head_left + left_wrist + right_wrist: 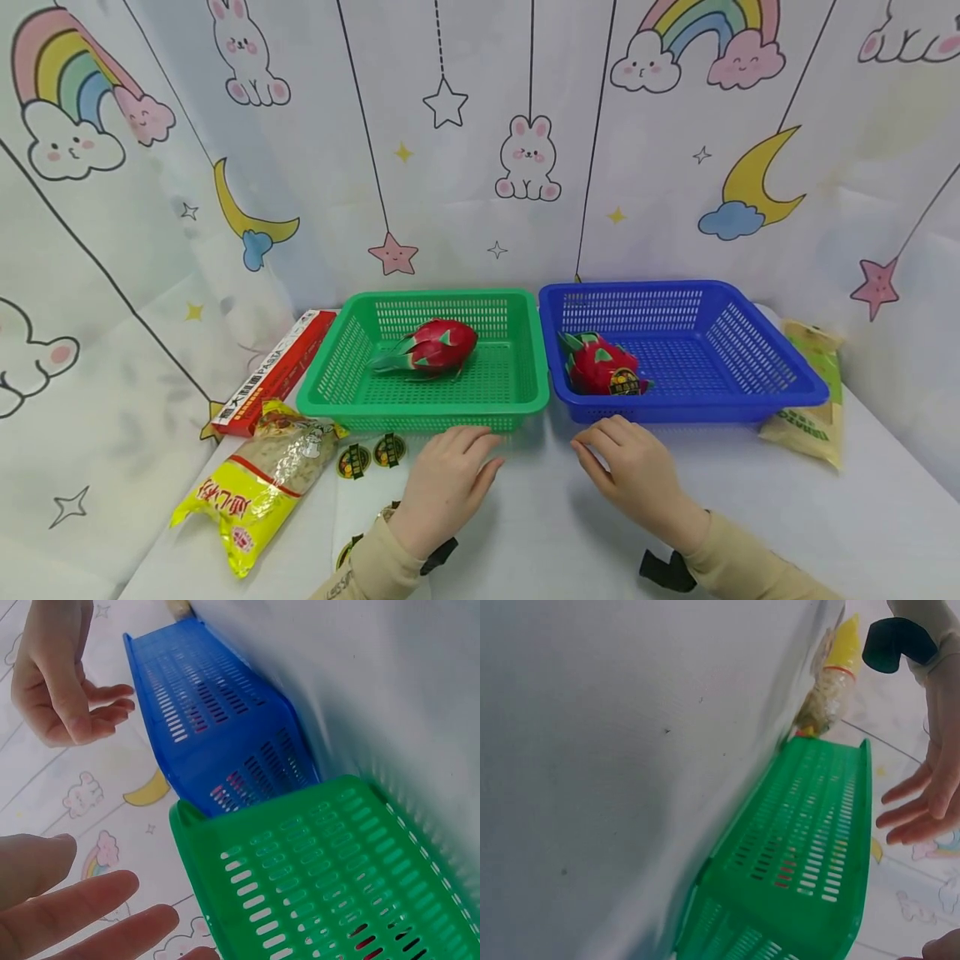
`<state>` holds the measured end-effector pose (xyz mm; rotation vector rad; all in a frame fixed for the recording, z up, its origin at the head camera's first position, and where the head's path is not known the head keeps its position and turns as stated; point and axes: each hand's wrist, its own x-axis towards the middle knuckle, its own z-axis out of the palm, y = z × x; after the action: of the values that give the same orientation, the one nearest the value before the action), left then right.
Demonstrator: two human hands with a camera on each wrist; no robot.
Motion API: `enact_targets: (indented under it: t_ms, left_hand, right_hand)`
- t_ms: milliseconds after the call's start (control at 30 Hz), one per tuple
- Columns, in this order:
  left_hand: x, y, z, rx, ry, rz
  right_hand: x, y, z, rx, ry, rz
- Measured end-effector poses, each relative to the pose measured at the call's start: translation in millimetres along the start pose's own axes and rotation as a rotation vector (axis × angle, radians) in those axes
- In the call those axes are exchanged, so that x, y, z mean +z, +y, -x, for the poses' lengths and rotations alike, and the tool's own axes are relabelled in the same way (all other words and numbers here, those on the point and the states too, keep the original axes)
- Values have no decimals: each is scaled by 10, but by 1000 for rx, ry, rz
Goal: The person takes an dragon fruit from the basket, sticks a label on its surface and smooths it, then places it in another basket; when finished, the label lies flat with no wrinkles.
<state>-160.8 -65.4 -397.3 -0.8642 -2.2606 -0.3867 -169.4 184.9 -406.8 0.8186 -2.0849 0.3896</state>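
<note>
In the head view my left hand [448,483] is held in front of the green basket [423,410], its loosely bent fingers near the front rim and nothing in them. My right hand [637,471] hovers before the blue basket [705,407], also holding nothing. Inside the green basket lies a red dragon fruit [442,343] with green leaf tips pointing left. Another dragon fruit [600,367], bearing a dark round sticker [624,382], sits at the left end of the blue basket. Spread fingers [82,907] of the left hand show beside the green basket in the left wrist view.
Left of the green basket are a red and white pasta box [277,371] and a yellow bag of pasta [273,479]. A sheet [367,492] with round dark stickers lies near the left forearm. A beige and green packet [813,417] lies at the right, partly behind the blue basket.
</note>
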Motion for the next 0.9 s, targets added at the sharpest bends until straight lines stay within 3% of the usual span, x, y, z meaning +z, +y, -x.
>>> enact_targets:
  t_ms: [267, 900]
  left_hand:
    - [-60, -74, -5, -11, 42, -17]
    - [-153, -303, -50, -43, 55, -62]
  right_hand:
    - [124, -61, -46, -15, -17, -23]
    - [514, -153, -371, -89, -78, -83]
